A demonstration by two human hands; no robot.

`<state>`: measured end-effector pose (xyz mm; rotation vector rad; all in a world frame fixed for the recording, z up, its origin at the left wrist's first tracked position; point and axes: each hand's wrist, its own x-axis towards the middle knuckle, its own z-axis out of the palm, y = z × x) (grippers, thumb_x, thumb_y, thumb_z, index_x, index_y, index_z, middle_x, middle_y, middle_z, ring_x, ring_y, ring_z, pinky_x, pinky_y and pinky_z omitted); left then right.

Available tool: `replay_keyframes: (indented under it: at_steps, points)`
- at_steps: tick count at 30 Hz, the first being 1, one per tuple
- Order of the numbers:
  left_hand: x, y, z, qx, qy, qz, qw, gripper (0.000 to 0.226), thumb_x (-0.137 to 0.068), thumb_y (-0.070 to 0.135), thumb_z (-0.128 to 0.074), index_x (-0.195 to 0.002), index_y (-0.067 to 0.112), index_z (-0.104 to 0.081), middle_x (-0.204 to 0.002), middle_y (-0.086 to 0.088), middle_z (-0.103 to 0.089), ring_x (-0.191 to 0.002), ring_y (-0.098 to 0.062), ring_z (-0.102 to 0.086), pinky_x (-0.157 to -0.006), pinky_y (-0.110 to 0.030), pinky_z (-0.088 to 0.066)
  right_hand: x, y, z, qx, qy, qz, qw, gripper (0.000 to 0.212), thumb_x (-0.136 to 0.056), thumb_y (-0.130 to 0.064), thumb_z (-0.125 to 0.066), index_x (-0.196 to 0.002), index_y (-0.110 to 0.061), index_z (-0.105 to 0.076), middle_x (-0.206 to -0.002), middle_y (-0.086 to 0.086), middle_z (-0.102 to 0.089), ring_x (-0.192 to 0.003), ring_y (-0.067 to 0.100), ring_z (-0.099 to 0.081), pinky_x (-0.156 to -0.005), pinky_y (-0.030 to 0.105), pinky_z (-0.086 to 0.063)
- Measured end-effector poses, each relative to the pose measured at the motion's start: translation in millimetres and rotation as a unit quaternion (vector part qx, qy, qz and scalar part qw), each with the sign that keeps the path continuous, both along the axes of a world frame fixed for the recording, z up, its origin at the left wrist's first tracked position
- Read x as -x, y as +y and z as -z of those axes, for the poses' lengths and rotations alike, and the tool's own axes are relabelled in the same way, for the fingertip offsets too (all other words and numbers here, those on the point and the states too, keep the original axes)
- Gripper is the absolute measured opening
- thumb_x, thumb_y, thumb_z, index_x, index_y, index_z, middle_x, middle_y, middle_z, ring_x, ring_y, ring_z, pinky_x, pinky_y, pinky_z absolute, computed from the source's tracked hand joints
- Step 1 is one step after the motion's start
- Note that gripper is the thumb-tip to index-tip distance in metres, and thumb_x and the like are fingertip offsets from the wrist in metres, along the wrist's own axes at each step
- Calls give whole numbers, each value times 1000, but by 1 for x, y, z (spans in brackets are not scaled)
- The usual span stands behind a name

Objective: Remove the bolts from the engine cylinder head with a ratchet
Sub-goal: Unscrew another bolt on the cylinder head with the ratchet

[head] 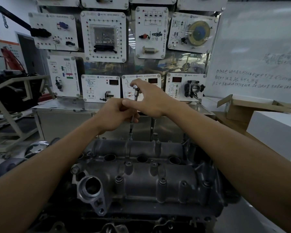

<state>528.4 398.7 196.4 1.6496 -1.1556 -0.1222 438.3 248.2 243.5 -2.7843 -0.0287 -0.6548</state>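
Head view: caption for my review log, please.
Left hand grips the ratchet, nearly upright, over a bolt at the far edge of the cylinder head; right hand holds its top.

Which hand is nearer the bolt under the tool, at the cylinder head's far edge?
Left. The left hand grips the tool by its shaft, just above the bolt; the right hand sits higher, fingers at its top.
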Motion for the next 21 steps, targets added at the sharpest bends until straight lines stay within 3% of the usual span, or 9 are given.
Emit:
replay_keyframes:
  at_steps: [3,6,8,10,11,13,15,17,21]
  points:
    - [0,0,0,-7,-4,-7,1000,16,-101,3,-55,-100,-8,-66,-86,-15,-71,-75,-20,-72,-74,-29,-61,-1,-1,1,-49,-7,-47,998,74,-90,-60,-63,-149,-23,-38,-155,-1,-42,-137,18,-44,-104,29,-35]
    - [1,-1,-1,7,-10,-36,999,15,-98,5,-61,-98,-6,-69,-85,-18,-73,-72,-21,-73,-67,-26,-61,-1,2,-3,18,-37,4,999,67,-88,-67,-58,-138,-23,-51,-138,-2,-57,-120,17,-55,-98,35,-45]
    - [3,-3,-1,13,-7,-59,998,15,-95,6,-65,-100,-7,-69,-85,-21,-73,-68,-18,-72,-62,-22,-58,0,4,-6,109,-117,95,983,50,-87,-72,-52,-102,-26,-64,-98,-5,-66,-88,16,-61,-71,33,-46]
    - [4,-5,-1,15,-13,-75,997,16,-93,5,-69,-99,-9,-69,-82,-20,-73,-62,-13,-70,-57,-17,-54,1,10,-9,162,-188,157,956,46,-85,-70,-49,-67,-28,-48,-66,-9,-52,-59,11,-48,-53,26,-28]
    - [4,-5,-1,17,-22,-79,996,16,-92,5,-70,-98,-9,-70,-80,-18,-73,-59,-10,-69,-55,-14,-52,2,13,-9,177,-203,174,947,48,-84,-70,-49,-61,-28,-42,-61,-10,-48,-55,10,-44,-50,25,-22]
    - [4,-4,-2,21,-50,-89,995,13,-90,5,-71,-94,-7,-71,-78,-14,-73,-57,-6,-68,-53,-13,-51,-1,13,-5,178,-198,173,948,47,-83,-72,-47,-70,-27,-53,-68,-8,-56,-63,15,-54,-54,26,-31]
    - [1,-2,-2,19,-71,-96,993,8,-89,3,-72,-90,-5,-70,-77,-12,-73,-59,-7,-68,-55,-18,-54,-4,8,-1,128,-105,115,979,57,-84,-72,-52,-114,-26,-63,-110,-2,-68,-100,23,-62,-78,36,-48]
    - [-1,0,-2,14,-47,-76,996,7,-90,-1,-69,-87,-6,-64,-75,-10,-71,-64,-12,-71,-57,-21,-55,-2,4,0,25,-10,8,1000,81,-86,-63,-64,-151,-22,-38,-153,2,-46,-136,22,-46,-107,33,-37]
    - [-1,0,1,4,-1,6,1000,15,-98,0,-59,-85,7,-64,-79,-7,-74,-76,-22,-75,-69,-24,-58,0,-2,2,-66,24,-62,996,86,-89,-49,-71,-157,-23,-24,-163,-1,-29,-146,18,-33,-118,36,-31]
